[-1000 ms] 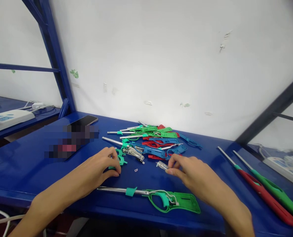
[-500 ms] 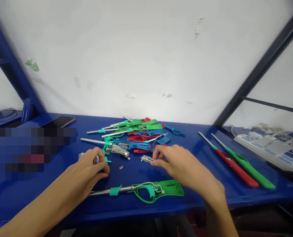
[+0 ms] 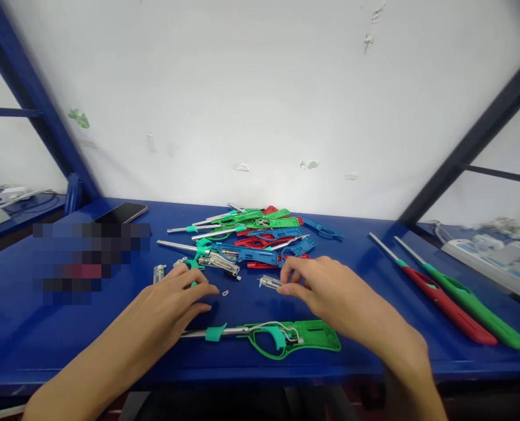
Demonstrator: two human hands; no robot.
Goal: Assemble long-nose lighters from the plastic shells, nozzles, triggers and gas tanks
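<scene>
Plastic tank (image 3: 269, 282) between curled right fingers (image 3: 293, 290)

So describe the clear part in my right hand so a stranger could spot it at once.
On the blue table, find the heap of lighter parts near the wall. On its near side, the right hand pinches a clear part with its free end pointing left. A similar piece lies by the left hand; only this one is held by the right hand.

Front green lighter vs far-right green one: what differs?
The front green lighter is open, insides exposed; the far-right green lighter looks closed up. The front green lighter lies crosswise; the far-right green lighter slants away from the viewer. Both have green bodies with teal and metal parts.
</scene>
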